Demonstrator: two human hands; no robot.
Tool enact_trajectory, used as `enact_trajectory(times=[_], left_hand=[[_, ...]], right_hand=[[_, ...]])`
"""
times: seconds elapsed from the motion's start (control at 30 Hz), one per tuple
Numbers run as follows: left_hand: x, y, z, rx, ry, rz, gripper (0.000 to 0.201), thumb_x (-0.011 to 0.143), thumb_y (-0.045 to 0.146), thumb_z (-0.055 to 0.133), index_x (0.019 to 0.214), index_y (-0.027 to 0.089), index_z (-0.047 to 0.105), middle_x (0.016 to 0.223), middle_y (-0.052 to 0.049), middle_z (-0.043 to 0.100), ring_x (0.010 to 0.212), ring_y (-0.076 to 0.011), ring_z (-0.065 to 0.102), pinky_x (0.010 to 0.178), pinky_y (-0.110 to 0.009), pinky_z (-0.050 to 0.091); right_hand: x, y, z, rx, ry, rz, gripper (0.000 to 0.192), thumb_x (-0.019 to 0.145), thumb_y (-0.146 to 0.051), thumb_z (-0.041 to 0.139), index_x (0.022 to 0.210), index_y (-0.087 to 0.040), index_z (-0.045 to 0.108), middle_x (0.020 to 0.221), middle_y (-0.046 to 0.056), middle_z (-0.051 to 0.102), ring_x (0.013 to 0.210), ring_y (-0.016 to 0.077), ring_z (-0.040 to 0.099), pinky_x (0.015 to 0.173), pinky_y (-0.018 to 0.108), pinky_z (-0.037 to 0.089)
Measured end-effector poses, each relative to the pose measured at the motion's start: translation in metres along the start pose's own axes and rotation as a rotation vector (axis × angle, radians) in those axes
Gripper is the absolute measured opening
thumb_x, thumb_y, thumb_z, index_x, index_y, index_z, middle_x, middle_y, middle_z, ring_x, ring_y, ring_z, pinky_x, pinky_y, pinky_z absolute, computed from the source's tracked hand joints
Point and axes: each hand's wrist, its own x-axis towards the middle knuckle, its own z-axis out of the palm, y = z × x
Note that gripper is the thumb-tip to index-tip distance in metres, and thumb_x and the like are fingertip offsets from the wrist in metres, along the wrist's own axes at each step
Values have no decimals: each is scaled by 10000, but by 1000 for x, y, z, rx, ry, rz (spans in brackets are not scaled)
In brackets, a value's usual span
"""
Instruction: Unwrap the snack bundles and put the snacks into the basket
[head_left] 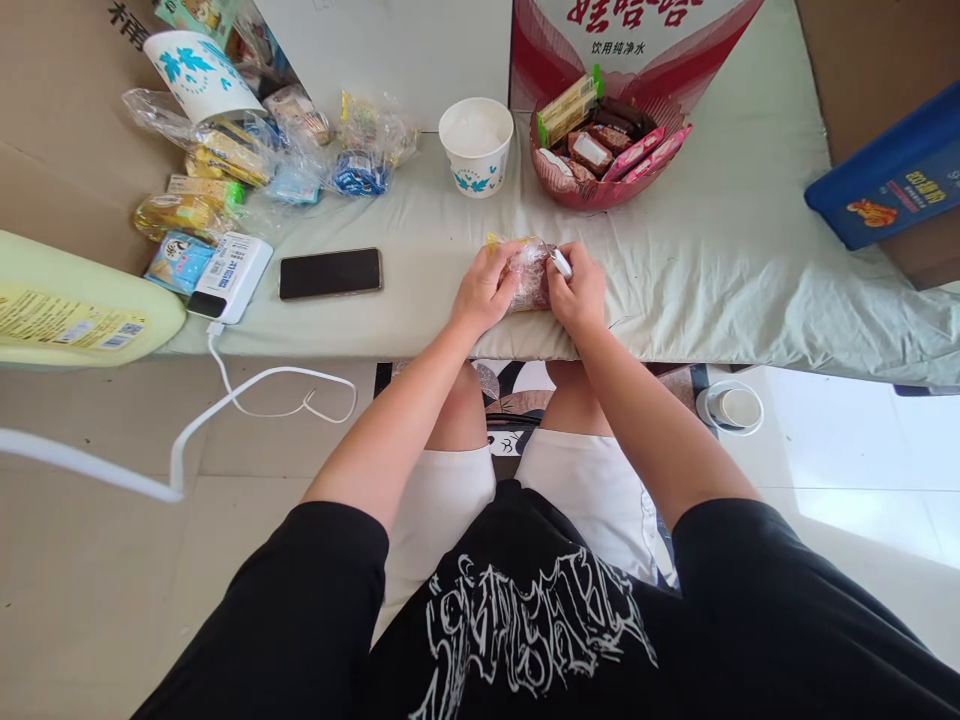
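Both hands meet at the near edge of a table covered with a pale green cloth (720, 270). My left hand (484, 290) grips the left side of a clear plastic snack packet (529, 272) with a yellow end. My right hand (577, 290) holds the packet's right side, and a small white object (561, 263) shows at its fingers. The packet rests on the cloth between the two hands.
A white paper cup (477, 146) and a red basket of wrapped snacks (604, 150) stand behind the hands. A black phone (331, 273), a white power bank (229, 278) with cable, and several snack packets (225, 160) lie left. A blue box (889, 185) sits right.
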Motion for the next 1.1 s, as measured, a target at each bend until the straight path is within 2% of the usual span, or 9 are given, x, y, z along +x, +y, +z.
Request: enact_trajectory(times=[0.13, 0.33, 0.47, 0.63, 0.8, 0.97, 1.03, 1.1], left_hand=[[-2, -1, -1, -8, -28, -9, 655, 998, 732, 296, 1344, 278, 616, 1070, -93, 655, 899, -214, 666, 880, -383, 550], [-2, 7, -8, -36, -64, -4, 650, 998, 733, 294, 1284, 275, 656, 1145, -114, 635, 984, -231, 658, 944, -387, 523], [-2, 15, -17, -44, -88, -9, 670, 980, 755, 340, 1205, 244, 709, 1100, -112, 620, 935, -229, 648, 914, -392, 530], [-2, 17, -24, -56, -92, 6, 717, 956, 797, 336, 1195, 245, 727, 1043, -81, 633, 852, -206, 630, 847, -378, 549], [-3, 15, -21, 1, -43, 5, 614, 1020, 691, 340, 1203, 238, 713, 1023, -83, 651, 833, -184, 635, 827, -347, 545], [-3, 8, -17, -3, 31, -7, 543, 1029, 661, 368, 1260, 241, 622, 1101, -100, 678, 959, -204, 664, 884, -361, 546], [-3, 5, -17, -9, 31, -23, 532, 1022, 669, 377, 1238, 239, 602, 1070, -90, 676, 899, -192, 656, 855, -357, 549], [-4, 6, -17, -5, 21, -29, 520, 1024, 665, 375, 1191, 237, 618, 1032, -83, 662, 864, -186, 648, 841, -358, 548]], right_hand=[[-1, -2, -1, 12, 3, 30, 266, 1012, -468, 446, 967, -233, 561, 951, 84, 694, 913, 251, 654, 885, 414, 538], [-2, -4, -4, 71, -9, 38, 276, 993, -497, 449, 970, -244, 559, 936, 80, 695, 922, 264, 652, 903, 420, 531], [-3, -8, -6, 70, 1, 88, 284, 989, -497, 456, 951, -239, 567, 857, 69, 684, 822, 255, 645, 849, 417, 536], [-5, -12, -6, 76, 8, 57, 267, 968, -498, 489, 926, -247, 571, 808, 53, 678, 790, 240, 635, 771, 369, 515], [-4, -15, -9, 91, -39, 80, 202, 945, -428, 509, 970, -235, 562, 765, 28, 637, 727, 225, 612, 727, 371, 495], [-18, -24, -21, 223, 67, 210, 207, 959, -413, 535, 1073, -247, 485, 819, 4, 596, 706, 188, 567, 714, 354, 486], [-31, -32, -26, 347, 14, 275, 174, 987, -403, 482, 1066, -248, 485, 816, -3, 587, 694, 172, 556, 671, 324, 476], [-43, -41, -29, 489, -125, 336, 196, 1007, -401, 415, 1017, -236, 521, 769, -10, 564, 650, 151, 538, 610, 289, 456]])
